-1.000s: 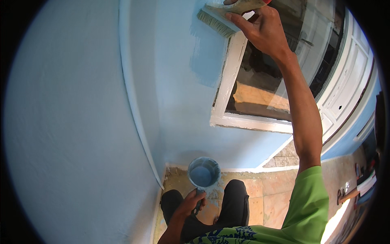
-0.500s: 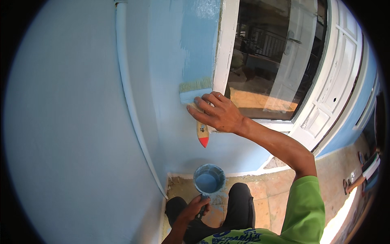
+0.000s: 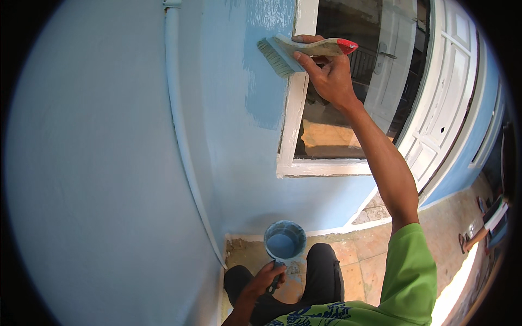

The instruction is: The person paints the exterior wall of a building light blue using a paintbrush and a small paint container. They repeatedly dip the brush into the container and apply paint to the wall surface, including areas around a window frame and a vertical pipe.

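My right hand (image 3: pixel 330 73) grips a wide paintbrush (image 3: pixel 321 48) by its pale wooden handle, whose tip is red. The brush is held nearly sideways, its bristles pointing left against or close to the blue wall (image 3: pixel 234 157), beside the window frame. A patch of darker, wet-looking blue paint (image 3: pixel 266 103) lies on the wall there. Low in front of me, my left hand (image 3: pixel 268 278) is closed round the handle of a round paint pot (image 3: pixel 285 240). Blue paint sits inside the pot, and its inner wall is smeared with it.
A white window frame (image 3: pixel 288 127) surrounds dark glass to the right of the painted patch. White panelled doors (image 3: pixel 446 108) stand further right. A light blue pipe (image 3: pixel 178 117) runs down the left corner. Below are floor tiles (image 3: pixel 350 266); another person's leg (image 3: pixel 478 239) shows at far right.
My right hand has moved up and right with the paintbrush, which has turned from bristles up to bristles left. The darker paint patch now reaches lower. The pot has shifted slightly right.
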